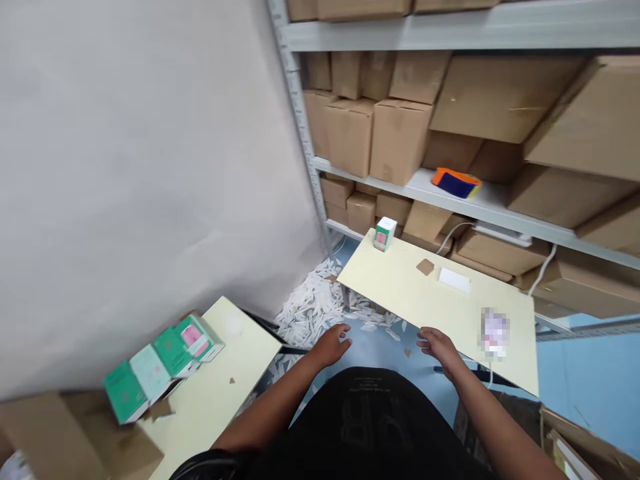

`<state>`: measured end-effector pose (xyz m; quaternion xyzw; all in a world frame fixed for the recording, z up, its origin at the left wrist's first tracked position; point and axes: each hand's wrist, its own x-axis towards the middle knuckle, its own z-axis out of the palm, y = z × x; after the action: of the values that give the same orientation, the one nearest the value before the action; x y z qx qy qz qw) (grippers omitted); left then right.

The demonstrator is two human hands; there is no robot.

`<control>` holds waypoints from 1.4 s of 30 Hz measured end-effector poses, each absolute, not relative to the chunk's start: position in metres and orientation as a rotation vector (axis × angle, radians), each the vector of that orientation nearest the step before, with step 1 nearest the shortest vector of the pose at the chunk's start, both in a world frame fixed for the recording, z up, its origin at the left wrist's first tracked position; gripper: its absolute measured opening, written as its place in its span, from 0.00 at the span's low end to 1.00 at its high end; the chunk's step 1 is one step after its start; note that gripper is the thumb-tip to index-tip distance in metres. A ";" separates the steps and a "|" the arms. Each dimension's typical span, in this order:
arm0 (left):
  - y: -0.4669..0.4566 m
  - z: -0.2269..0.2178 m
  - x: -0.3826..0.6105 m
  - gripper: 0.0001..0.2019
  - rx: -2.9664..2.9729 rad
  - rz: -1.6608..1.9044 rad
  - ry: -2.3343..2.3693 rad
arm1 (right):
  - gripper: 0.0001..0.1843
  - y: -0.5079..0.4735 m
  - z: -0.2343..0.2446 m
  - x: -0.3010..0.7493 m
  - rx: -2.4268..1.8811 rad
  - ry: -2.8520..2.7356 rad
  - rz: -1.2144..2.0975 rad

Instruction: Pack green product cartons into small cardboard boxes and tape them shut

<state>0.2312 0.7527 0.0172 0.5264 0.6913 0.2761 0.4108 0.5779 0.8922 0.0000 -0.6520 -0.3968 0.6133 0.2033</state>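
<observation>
My left hand [334, 345] hangs in the air between two pale yellow tables, fingers loosely curled and apart, holding nothing. My right hand [438, 347] hovers at the near edge of the right table [415, 293], fingers spread, also holding nothing. On that table stand a small white and green box [385, 233] at the far corner, a brown cardboard scrap [425, 267], a white card [455, 279] and a blurred item [495, 331] with a cable. A row of green and white boxes [160, 365] lies on the left table [225, 380].
Metal shelving [450, 193] packed with brown cartons stands behind the right table, with an orange and blue object [456, 182] on one shelf. White paper strips [313, 303] litter the blue floor. A white wall is at left. Open cartons [65, 437] sit at bottom left and bottom right.
</observation>
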 end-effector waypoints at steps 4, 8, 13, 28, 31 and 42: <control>0.701 0.011 0.188 0.18 1.243 0.716 1.819 | 0.23 0.884 0.014 0.509 -1.761 -1.270 1.702; 0.666 0.007 0.162 0.18 1.220 0.725 1.866 | 0.23 0.871 0.028 0.454 -1.695 -1.439 1.730; 0.652 0.008 0.153 0.19 1.128 0.780 1.882 | 0.22 0.864 0.033 0.429 -1.631 -1.590 1.779; 0.711 0.006 0.167 0.21 1.038 0.656 1.991 | 0.23 1.142 0.172 0.482 -1.602 -1.900 0.290; 0.735 0.008 0.180 0.20 1.039 0.629 2.019 | 0.29 1.232 0.223 0.496 -1.529 -1.938 -0.025; 0.761 0.014 0.200 0.19 1.084 0.467 1.992 | 0.23 1.301 0.219 0.516 -1.678 -2.063 -0.065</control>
<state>0.2002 0.7612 0.0138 0.4289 0.7880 0.1846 0.4013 0.5164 1.3007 0.2189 -0.6127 -0.7531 -0.0236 0.2384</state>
